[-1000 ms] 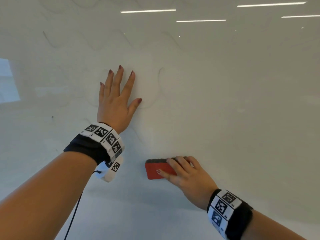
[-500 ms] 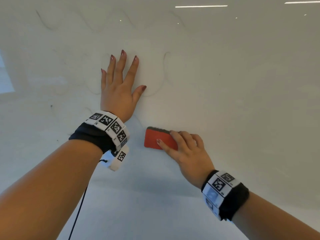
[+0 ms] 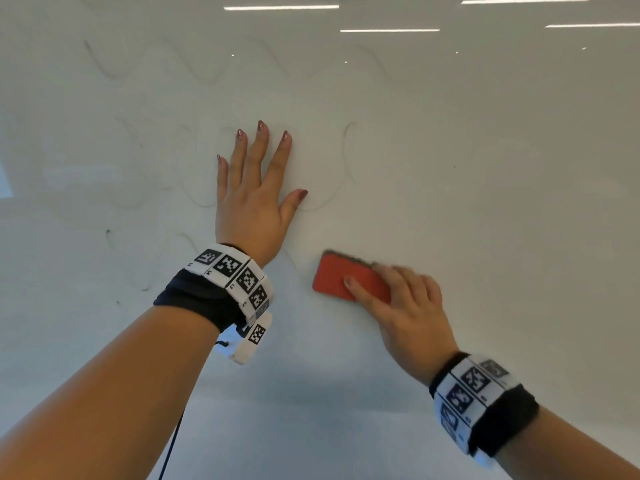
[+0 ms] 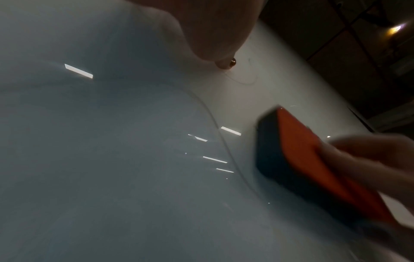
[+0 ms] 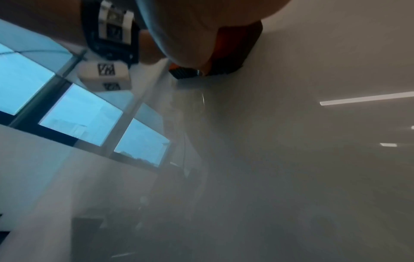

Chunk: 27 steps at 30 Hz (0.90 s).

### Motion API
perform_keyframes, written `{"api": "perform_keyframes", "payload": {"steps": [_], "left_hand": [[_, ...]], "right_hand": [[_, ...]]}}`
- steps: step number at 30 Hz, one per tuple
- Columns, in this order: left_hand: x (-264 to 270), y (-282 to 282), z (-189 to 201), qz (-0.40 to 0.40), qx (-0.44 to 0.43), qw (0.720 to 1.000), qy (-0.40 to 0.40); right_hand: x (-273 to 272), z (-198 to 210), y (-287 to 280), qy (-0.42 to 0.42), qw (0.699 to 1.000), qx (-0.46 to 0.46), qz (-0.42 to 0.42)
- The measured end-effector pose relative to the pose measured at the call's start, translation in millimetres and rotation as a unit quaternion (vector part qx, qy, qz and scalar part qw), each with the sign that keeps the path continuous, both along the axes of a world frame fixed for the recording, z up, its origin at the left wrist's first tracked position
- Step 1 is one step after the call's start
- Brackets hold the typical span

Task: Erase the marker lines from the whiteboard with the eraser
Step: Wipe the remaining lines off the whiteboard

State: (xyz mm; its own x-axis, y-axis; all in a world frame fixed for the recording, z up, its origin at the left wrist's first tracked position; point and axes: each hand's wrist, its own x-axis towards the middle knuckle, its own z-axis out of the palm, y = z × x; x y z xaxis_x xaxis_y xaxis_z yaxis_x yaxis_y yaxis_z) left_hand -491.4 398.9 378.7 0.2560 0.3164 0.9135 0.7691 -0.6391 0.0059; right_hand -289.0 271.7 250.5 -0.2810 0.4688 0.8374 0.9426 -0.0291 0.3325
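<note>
A red-backed eraser (image 3: pixel 341 277) with a dark felt face lies flat against the whiteboard (image 3: pixel 485 202), and my right hand (image 3: pixel 398 299) grips it from the lower right, thumb across its red back. In the left wrist view the eraser (image 4: pixel 300 156) is blurred, its dark felt on the board. My left hand (image 3: pixel 256 188) presses flat on the board, fingers straight and spread, up and left of the eraser. Faint wavy marker lines (image 3: pixel 346 161) curve to the right of the left thumb; more faint waves (image 3: pixel 201 64) run across the top.
Ceiling lights (image 3: pixel 280 8) reflect in the glossy board. Faint strokes and a dark speck (image 3: pixel 108 232) sit at the left. In the right wrist view, windows (image 5: pixel 78 117) show beyond the board's left edge. A black cable (image 3: pixel 173 441) hangs from my left wrist.
My right hand moved the eraser up the board from low down, then kept it just right of my left wrist, tilting it. My left hand stayed pressed flat.
</note>
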Motion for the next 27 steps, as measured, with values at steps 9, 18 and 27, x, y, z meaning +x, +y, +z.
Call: {"api": "perform_keyframes", "payload": {"steps": [9,18,27], "left_hand": [[-2,2,0,-0.012,0.008,1.000,-0.002],[-7,0,2,-0.008,0.002,1.000,0.017],[-17,2,4,-0.011,0.012,0.999,0.046]], "right_hand": [[-44,-11,22,-0.075,0.995,-0.070,-0.019],[-8,-55,-7,-0.148,0.978,-0.143,-0.024],[-17,141,11,0.192,0.968,0.135,-0.091]]}}
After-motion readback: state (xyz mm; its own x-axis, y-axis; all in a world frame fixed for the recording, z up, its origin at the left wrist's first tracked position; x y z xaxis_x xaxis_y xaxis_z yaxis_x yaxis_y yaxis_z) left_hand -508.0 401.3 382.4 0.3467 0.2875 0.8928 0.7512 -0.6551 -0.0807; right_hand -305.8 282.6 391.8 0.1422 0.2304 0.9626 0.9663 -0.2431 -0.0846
